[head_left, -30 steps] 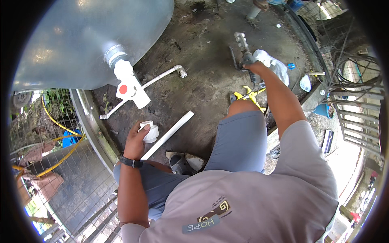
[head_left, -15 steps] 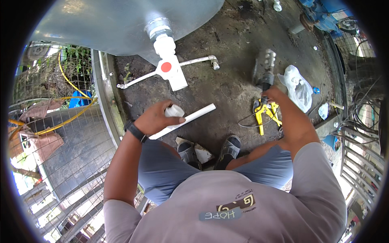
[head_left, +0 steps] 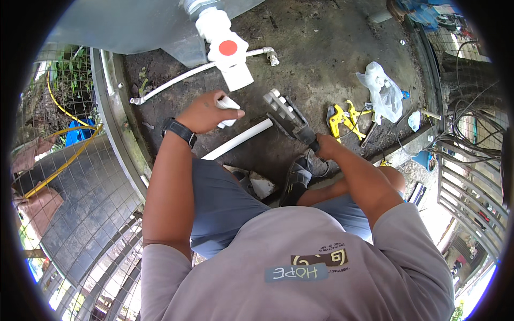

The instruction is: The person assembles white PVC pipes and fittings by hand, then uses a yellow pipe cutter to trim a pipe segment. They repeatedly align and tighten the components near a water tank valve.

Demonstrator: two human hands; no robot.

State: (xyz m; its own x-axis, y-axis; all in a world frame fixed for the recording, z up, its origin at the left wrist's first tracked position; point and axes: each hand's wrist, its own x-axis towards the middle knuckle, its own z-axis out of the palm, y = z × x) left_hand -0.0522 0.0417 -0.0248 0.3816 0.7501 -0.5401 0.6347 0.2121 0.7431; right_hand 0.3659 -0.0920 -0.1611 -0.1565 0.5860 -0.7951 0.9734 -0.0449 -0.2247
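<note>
My left hand [head_left: 205, 113] is curled around a white plastic pipe fitting [head_left: 229, 110], partly hidden by my fingers. My right hand [head_left: 327, 147] is closed around the dark handle of a pipe-fusion iron [head_left: 285, 113]; its metal head, with pale round sockets, angles toward my left hand. Just below that hand and to its right, a white pipe [head_left: 238, 140] runs behind my thigh, its near end lost there; I can't tell whether the iron touches its far end. Beyond my left hand is a white valve [head_left: 233, 63] with a red disc, below a grey tank [head_left: 134, 27] cut off at the top. Beyond my right hand lie a yellow pipe cutter [head_left: 338, 121] and a plastic bag [head_left: 388, 101], contents unclear.
</note>
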